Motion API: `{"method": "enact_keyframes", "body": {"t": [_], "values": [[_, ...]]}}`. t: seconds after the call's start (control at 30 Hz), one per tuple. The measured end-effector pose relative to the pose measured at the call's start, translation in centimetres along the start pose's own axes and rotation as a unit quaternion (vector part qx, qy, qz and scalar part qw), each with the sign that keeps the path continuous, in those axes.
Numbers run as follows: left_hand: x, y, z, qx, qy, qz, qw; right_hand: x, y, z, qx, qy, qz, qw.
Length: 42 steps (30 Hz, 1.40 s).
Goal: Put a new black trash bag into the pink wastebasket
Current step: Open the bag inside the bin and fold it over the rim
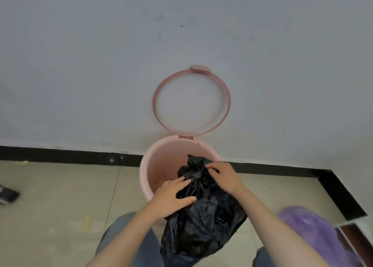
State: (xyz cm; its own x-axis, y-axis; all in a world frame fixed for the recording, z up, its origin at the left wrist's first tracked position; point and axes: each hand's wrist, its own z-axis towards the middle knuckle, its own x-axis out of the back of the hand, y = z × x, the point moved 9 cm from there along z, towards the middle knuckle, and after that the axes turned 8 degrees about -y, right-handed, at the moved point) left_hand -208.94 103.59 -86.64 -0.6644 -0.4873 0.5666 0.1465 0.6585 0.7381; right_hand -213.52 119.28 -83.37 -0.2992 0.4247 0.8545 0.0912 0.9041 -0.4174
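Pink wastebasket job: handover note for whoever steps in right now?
Left hand: gripping the black trash bag near its bunched top.
Right hand: pinching the bag's top edge.
Pink wastebasket: on the floor by the wall, its ring flipped up, inside bare.
Done: bag brought over the rim.
Left: open the bag, push it in, fold its edge over the rim, lower the ring.

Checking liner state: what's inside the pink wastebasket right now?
Bare pink inner wall of the pink wastebasket, no liner seated. The bunched black trash bag, held by left hand and right hand, covers the near side; the bottom is hidden.
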Motion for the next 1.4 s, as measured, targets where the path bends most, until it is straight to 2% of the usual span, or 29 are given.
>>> {"method": "enact_keyframes", "body": {"t": [0.07, 0.1, 0.17, 0.23, 0.3, 0.37, 0.43, 0.53, 0.6, 0.7, 0.77, 0.83, 0.93, 1.0, 1.07, 1.2, 1.3, 1.4], "values": [[-0.5, 0.0, 0.6, 0.0, -0.004, 0.0, 1.0, 2.0, 3.6, -2.3, -0.079, 0.091, 0.039, 0.992], [-0.8, 0.0, 0.9, -0.001, 0.0, -0.007, 1.0, 1.8, 6.0, -3.8, -0.141, 0.084, 0.073, 0.984], [-0.9, 0.0, 1.5, -0.002, 0.022, -0.036, 0.999, -0.8, 9.7, -6.9, -0.235, 0.01, 0.219, 0.947], [-0.7, 0.2, 1.8, 0.006, 0.043, -0.036, 0.998, -3.9, 10.6, -9.2, -0.261, -0.07, 0.342, 0.9], [-0.4, 0.3, 1.8, 0.01, 0.071, -0.047, 0.996, -4.3, 10.3, -9.5, -0.227, -0.074, 0.382, 0.893], [0.5, 0.3, 1.2, 0.009, 0.12, -0.081, 0.989, -2.2, 10.1, -8.6, -0.189, 0.02, 0.376, 0.907], [2.0, 0.1, 0.3, 0.005, 0.186, -0.141, 0.972, 0.2, 8.2, -7.5, -0.144, 0.084, 0.385, 0.908], [4.5, -0.2, -1.3, -0.003, 0.266, -0.235, 0.935, 1.8, 4.4, -5.4, -0.07, 0.107, 0.397, 0.909], [6.0, -0.6, -2.5, -0.003, 0.321, -0.281, 0.904, 1.1, 1.7, -4.1, -0.037, 0.074, 0.365, 0.927], [7.1, -0.4, -3.8, 0.002, 0.37, -0.316, 0.874, -2.9, -0.8, -2.2, -0.015, -0.073, 0.261, 0.963], [6.7, 0.4, -4.5, 0.007, 0.369, -0.313, 0.875, -5.1, -1.3, -1.7, -0.019, -0.156, 0.171, 0.973], [6.3, 0.5, -5.4, 0.001, 0.385, -0.289, 0.876, -5.4, -1.5, -1.3, 0.007, -0.17, 0.139, 0.976], [4.7, 0.3, -6.0, 0.021, 0.371, -0.248, 0.895, -2.7, -1.0, -1.4, 0.023, -0.091, 0.153, 0.984], [3.5, 1.4, -6.0, 0.032, 0.356, -0.181, 0.916, -1.1, -1.2, -1.2, 0.058, -0.041, 0.19, 0.979], [2.4, 2.2, -5.5, 0.049, 0.343, -0.114, 0.931, -0.5, -2.1, -1.1, 0.1, -0.038, 0.196, 0.975], [0.9, 0.9, -4.4, 0.131, 0.293, -0.074, 0.944, -2.6, -2.9, -1.2, 0.098, -0.125, 0.211, 0.964], [1.1, 0.9, -4.5, 0.144, 0.292, -0.079, 0.942, -5.0, -3.2, -0.7, 0.128, -0.158, 0.217, 0.955], [1.6, 0.4, -4.7, 0.115, 0.297, -0.137, 0.938, -6.6, -4.7, -1.7, 0.125, -0.216, 0.161, 0.955]]}}
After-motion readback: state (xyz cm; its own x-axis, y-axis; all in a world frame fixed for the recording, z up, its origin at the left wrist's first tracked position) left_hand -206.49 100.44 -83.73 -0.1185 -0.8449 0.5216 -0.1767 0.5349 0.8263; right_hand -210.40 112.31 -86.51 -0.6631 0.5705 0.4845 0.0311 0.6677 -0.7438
